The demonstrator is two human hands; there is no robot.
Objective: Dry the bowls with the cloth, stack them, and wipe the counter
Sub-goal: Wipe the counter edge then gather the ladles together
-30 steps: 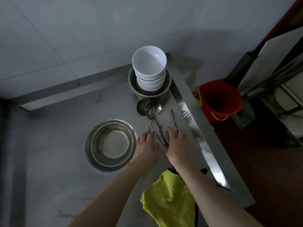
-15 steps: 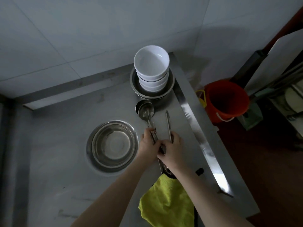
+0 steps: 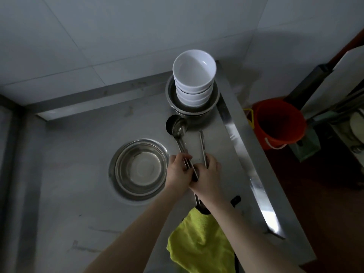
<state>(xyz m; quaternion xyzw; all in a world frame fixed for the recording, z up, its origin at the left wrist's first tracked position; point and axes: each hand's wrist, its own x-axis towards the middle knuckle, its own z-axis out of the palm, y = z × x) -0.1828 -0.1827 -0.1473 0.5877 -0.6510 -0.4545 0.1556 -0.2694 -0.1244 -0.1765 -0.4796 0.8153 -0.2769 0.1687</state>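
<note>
Dimly, left hand (image 3: 178,171) clasps the ladle (image 3: 179,128), right hand (image 3: 209,175) a thin utensil (image 3: 202,146); the cloth (image 3: 199,240) lies half-hidden.

Both bare forearms reach forward from the lower edge and converge until the 2 hands touch side by side, knuckles up. The left hand (image 3: 178,171) curls its fingers round a ladle (image 3: 180,139) by the handle. The right hand (image 3: 209,175) grips a flat metal utensil (image 3: 202,148).
</note>
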